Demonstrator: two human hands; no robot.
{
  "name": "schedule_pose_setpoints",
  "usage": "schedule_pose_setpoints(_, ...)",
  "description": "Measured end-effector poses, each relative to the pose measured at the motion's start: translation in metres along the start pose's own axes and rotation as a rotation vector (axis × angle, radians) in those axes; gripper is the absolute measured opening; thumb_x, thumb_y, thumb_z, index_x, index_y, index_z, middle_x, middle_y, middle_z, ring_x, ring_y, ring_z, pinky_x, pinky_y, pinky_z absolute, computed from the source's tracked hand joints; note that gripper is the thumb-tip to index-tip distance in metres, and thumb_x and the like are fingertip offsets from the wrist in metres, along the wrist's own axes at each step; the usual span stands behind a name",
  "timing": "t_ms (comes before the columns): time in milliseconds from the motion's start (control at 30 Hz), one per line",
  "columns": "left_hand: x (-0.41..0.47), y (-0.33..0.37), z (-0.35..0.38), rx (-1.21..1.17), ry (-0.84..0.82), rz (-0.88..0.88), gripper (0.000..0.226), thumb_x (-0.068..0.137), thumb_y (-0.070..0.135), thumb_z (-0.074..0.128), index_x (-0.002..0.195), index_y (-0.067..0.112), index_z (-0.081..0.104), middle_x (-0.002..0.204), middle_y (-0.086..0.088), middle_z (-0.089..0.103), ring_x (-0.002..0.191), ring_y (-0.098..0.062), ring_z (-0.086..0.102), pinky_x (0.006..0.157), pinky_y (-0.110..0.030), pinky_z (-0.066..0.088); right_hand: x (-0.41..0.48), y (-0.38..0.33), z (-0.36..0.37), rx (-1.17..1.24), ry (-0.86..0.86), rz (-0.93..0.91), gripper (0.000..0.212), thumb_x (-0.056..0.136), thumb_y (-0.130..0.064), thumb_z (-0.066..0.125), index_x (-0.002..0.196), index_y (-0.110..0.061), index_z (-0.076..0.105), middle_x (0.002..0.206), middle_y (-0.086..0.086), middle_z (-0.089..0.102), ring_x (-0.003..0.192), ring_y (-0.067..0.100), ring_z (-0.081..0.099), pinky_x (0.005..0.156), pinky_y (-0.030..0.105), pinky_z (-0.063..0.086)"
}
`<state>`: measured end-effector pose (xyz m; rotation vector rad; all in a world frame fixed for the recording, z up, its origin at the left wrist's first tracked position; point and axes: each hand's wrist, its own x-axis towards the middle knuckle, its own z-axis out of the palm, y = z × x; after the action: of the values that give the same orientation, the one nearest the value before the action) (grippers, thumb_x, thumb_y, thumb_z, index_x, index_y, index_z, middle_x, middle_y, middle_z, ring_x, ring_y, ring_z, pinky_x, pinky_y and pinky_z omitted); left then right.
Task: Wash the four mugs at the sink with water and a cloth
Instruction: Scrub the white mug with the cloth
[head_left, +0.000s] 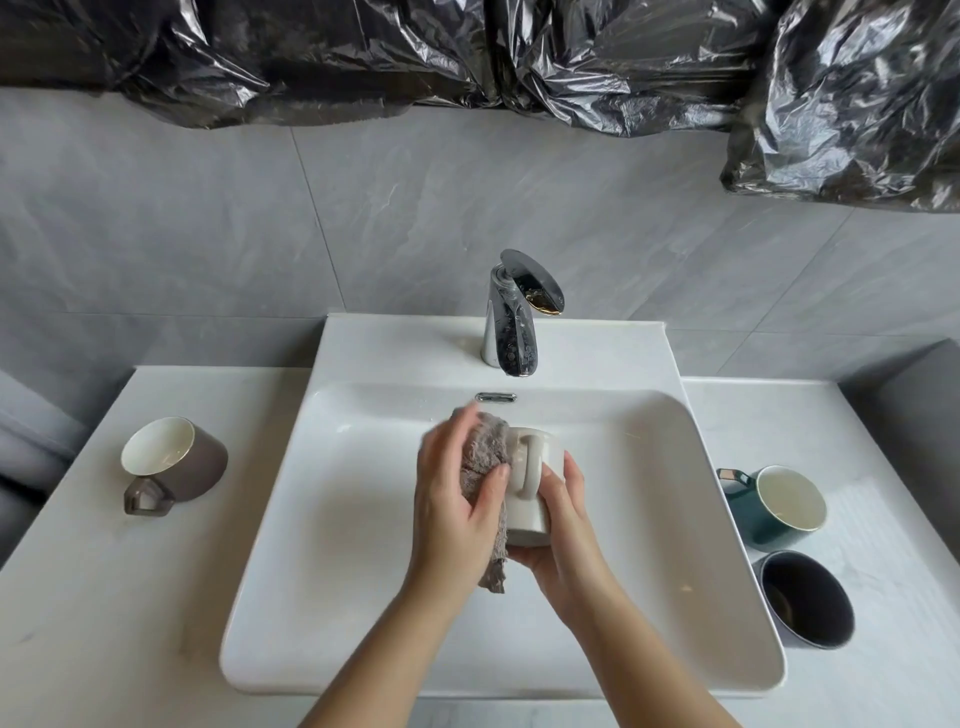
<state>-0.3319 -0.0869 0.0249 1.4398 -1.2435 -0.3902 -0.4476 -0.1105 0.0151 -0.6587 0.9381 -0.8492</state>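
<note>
over the white sink (675, 519), the right hand (566, 525) curls its fingers round a cream mug (535, 499), held on its side with the handle up; the left hand (452, 499) presses a grey cloth (485, 457) against the mug, thumb pinching the fabric; a brown mug (179, 460) stands on the counter (104, 597) to the left; a green mug (774, 506) and a dark mug (805, 597) stand to the right; the chrome faucet (511, 317) rises behind the basin.
</note>
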Motion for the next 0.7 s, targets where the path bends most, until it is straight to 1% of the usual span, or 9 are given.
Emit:
schedule_pose_setpoints(67,0.007,-0.008,0.001,-0.012,-0.018,-0.057,0.047,0.089,0.030,0.054,0.135,0.024,0.048,0.140,0.004,0.037,0.131,0.000,0.036,0.110,-0.020,0.033,0.000,-0.002,0.001,-0.015,-0.012,0.002,0.038,0.102,-0.032,0.050,0.137,-0.041,0.040,0.110,0.005,0.070,0.085,0.024,0.070,0.065,0.037,0.056)
schedule_pose_setpoints(133,0.014,-0.013,0.005,0.011,-0.054,-0.088,0.044,0.090,0.040,0.045,0.133,0.032,0.046,0.151,0.008,0.030,0.141,-0.006,0.025,0.115,-0.027,0.026,-0.001,-0.003,0.003,-0.019,-0.019,0.009,0.040,0.102,-0.033,0.050,0.140,-0.039,0.039,0.116,0.006,0.070,0.088,0.025,0.070,0.066,0.038,0.056)
schedule_pose_setpoints(200,0.014,-0.009,0.008,-0.036,-0.095,-0.106,0.041,0.094,0.033,0.043,0.135,0.029,0.047,0.152,0.011,0.033,0.145,-0.005,0.021,0.117,-0.028,0.023,0.001,-0.004,0.005,-0.004,0.002,0.016,0.042,0.102,-0.034,0.049,0.142,-0.037,0.037,0.117,0.006,0.070,0.088,0.026,0.070,0.064,0.037,0.056)
schedule_pose_setpoints(267,0.005,-0.001,0.011,-0.068,-0.132,-0.037,0.039,0.097,0.015,0.043,0.134,0.016,0.052,0.148,0.005,0.042,0.141,-0.004,0.031,0.115,-0.024,0.028,0.005,-0.008,0.004,0.010,0.032,-0.004,0.041,0.103,-0.034,0.047,0.142,-0.036,0.035,0.115,0.006,0.070,0.088,0.025,0.071,0.062,0.035,0.056)
schedule_pose_setpoints(300,-0.001,0.003,0.014,-0.052,-0.161,0.020,0.038,0.098,0.011,0.042,0.134,0.010,0.054,0.147,0.002,0.045,0.140,-0.006,0.034,0.114,-0.022,0.029,0.008,-0.011,0.003,0.007,0.045,-0.021,0.041,0.103,-0.033,0.047,0.142,-0.035,0.035,0.113,0.005,0.071,0.089,0.023,0.071,0.062,0.034,0.056)
schedule_pose_setpoints(367,-0.005,0.002,0.017,-0.023,-0.186,0.056,0.038,0.099,0.011,0.040,0.134,0.006,0.054,0.147,0.001,0.045,0.141,-0.008,0.034,0.114,-0.022,0.029,0.010,-0.013,0.001,-0.020,0.051,-0.038,0.040,0.104,-0.031,0.045,0.142,-0.035,0.034,0.110,0.002,0.072,0.088,0.019,0.072,0.062,0.034,0.056)
schedule_pose_setpoints(500,0.023,-0.009,0.016,-0.056,-0.097,-0.102,0.040,0.096,0.011,0.038,0.132,0.009,0.056,0.145,0.010,0.043,0.138,-0.007,0.038,0.113,-0.029,0.033,0.002,-0.004,0.005,-0.022,0.042,0.006,0.039,0.103,-0.030,0.045,0.140,-0.040,0.037,0.113,0.006,0.072,0.088,0.027,0.071,0.070,0.046,0.059)
schedule_pose_setpoints(633,-0.001,0.004,0.021,-0.062,-0.161,0.038,0.036,0.099,0.012,0.040,0.130,0.005,0.058,0.147,-0.001,0.045,0.138,-0.008,0.039,0.112,-0.024,0.033,0.014,-0.014,0.001,-0.007,0.071,-0.065,0.037,0.104,-0.029,0.044,0.140,-0.032,0.040,0.110,0.005,0.071,0.090,0.021,0.071,0.062,0.034,0.056)
schedule_pose_setpoints(700,0.003,0.004,0.022,-0.074,-0.152,0.019,0.036,0.099,0.013,0.041,0.130,0.005,0.058,0.148,-0.001,0.044,0.137,-0.004,0.038,0.111,-0.019,0.032,0.017,-0.014,0.002,0.002,0.070,-0.075,0.037,0.104,-0.028,0.044,0.141,-0.028,0.041,0.111,0.006,0.070,0.090,0.021,0.071,0.063,0.035,0.057)
